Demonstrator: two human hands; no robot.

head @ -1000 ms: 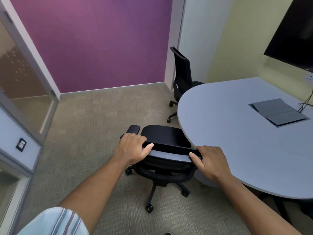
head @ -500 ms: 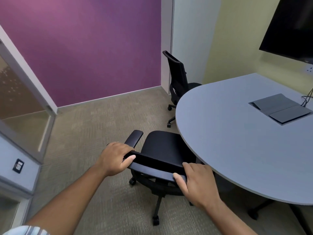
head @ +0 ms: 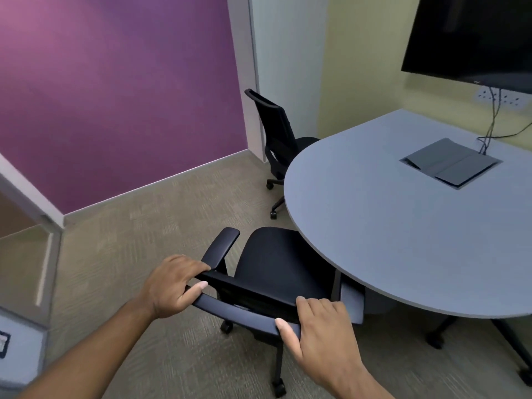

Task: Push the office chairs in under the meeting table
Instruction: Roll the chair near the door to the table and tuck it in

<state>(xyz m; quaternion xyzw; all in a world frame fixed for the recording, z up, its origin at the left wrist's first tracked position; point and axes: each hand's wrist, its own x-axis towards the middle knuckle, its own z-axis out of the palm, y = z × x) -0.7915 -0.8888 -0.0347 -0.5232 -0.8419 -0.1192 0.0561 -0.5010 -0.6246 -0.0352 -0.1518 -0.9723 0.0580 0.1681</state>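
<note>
A black office chair (head: 276, 266) stands at the near rounded end of the grey meeting table (head: 403, 243), its seat partly under the tabletop edge. My left hand (head: 172, 286) grips the left end of the chair's backrest top. My right hand (head: 319, 326) grips the right end of the same backrest top. The chair's left armrest (head: 221, 246) sticks out clear of the table; the right armrest sits at the table edge. A second black chair (head: 276, 139) stands at the table's far left side, seat tucked partly under it.
A purple wall and a white column lie ahead, a glass partition (head: 26, 254) to the left. A dark screen (head: 472, 36) hangs on the yellow wall at right, with cables dropping to a grey cable box (head: 450, 162) in the tabletop. Table legs (head: 506, 344) stand at lower right. Carpet covers the floor.
The chair has turned and rolled back toward me, so more of its seat and left armrest show outside the table edge. Both hands stayed on the backrest top.
</note>
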